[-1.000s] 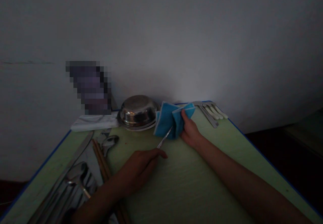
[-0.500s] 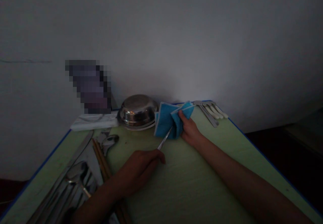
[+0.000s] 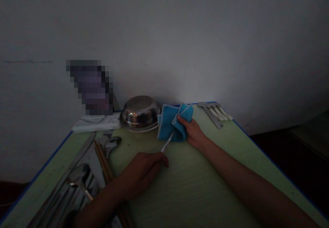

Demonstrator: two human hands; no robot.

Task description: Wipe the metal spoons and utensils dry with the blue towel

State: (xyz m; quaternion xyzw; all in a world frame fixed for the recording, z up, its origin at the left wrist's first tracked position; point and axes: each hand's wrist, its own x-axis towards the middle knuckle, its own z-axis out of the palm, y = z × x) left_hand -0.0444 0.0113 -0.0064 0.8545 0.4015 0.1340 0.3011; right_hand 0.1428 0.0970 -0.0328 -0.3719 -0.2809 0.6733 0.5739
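My left hand [image 3: 142, 175] rests on the green table [image 3: 195, 187], fingers closed around the handle of a thin metal utensil [image 3: 167, 141]. The utensil's far end disappears into a folded blue cloth [image 3: 171, 123]. My right hand [image 3: 193, 132] grips that cloth, thumb on top, pinching the folds around the utensil's tip. What kind of utensil it is stays hidden by the cloth.
An upturned steel bowl [image 3: 140, 113] sits behind the cloth by the wall. Several white-handled utensils [image 3: 216, 113] lie at the back right. Spoons, a knife and wooden chopsticks [image 3: 102, 163] lie at the left. A white cloth [image 3: 96, 122] and a blurred object [image 3: 91, 87] stand at the back left.
My right hand and the blue cloth have shifted slightly left and the folds are bunched tighter round the utensil. My left hand has barely moved.
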